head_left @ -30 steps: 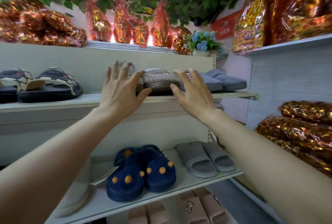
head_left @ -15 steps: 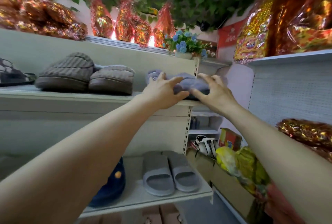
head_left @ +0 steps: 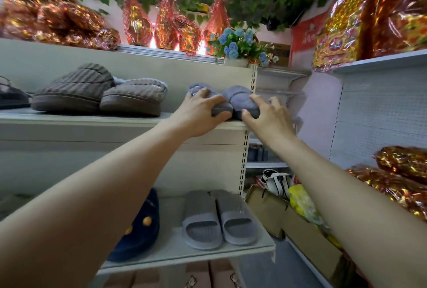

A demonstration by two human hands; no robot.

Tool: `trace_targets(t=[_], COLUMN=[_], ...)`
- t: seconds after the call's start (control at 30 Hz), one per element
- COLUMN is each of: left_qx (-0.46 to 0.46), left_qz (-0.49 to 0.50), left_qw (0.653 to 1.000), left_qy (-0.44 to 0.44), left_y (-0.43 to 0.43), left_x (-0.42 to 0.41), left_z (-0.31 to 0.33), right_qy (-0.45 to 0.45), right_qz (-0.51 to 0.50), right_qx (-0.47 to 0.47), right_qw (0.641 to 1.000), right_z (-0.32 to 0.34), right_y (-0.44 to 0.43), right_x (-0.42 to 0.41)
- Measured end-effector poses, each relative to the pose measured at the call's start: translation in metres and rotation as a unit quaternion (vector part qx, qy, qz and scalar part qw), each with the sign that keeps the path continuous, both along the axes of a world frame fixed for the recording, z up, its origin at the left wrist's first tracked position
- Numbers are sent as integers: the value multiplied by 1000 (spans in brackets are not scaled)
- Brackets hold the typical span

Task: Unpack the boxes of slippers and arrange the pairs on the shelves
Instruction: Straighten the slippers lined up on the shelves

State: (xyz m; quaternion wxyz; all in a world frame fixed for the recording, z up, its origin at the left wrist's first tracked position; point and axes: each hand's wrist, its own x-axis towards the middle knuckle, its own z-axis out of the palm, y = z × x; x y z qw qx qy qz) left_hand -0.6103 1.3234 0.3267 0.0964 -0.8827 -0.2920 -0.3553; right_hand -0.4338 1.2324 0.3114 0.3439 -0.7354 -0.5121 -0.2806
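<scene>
Both hands are up on the top shelf [head_left: 120, 118], each one wrapped around a fluffy blue-grey slipper. The left hand [head_left: 200, 112] has its fingers curled over the left slipper [head_left: 203, 93], thumb under the toe. The right hand [head_left: 269, 115] grips the right slipper [head_left: 242, 100] the same way. The two slippers sit side by side, touching, at the right end of the shelf. Just beside them to the left is a pair of brown ribbed slippers [head_left: 99, 93]. On the shelf below [head_left: 208, 256] sit grey slides [head_left: 219, 218] and a dark blue slipper with orange dots [head_left: 141, 223]. Cardboard boxes [head_left: 300, 230] stand on the floor to the right.
</scene>
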Motion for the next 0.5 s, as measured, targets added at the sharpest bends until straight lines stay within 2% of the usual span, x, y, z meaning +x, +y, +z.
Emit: trace_targets(t=[0.17, 0.23, 0.33, 0.4, 0.5], left_qx=[-4, 34, 138, 186, 184], left_qz=[16, 13, -19, -46, -100], left_qw=[1000, 999, 990, 979, 973], left_qy=[13, 1, -35, -67, -97], left_y=[5, -3, -19, -29, -42], left_x=[0, -3, -11, -17, -25], left_z=[-9, -15, -32, -61, -126], right_qy=[0, 4, -26, -80, -134], right_qz=[6, 17, 36, 44, 73], right_qx=[-2, -9, 24, 75, 105], right_qw=[1000, 1000, 999, 993, 983], right_z=[-7, -9, -20, -43, -104], right_y=[0, -2, -11, -22, -38], right_x=[2, 2, 3, 0, -11])
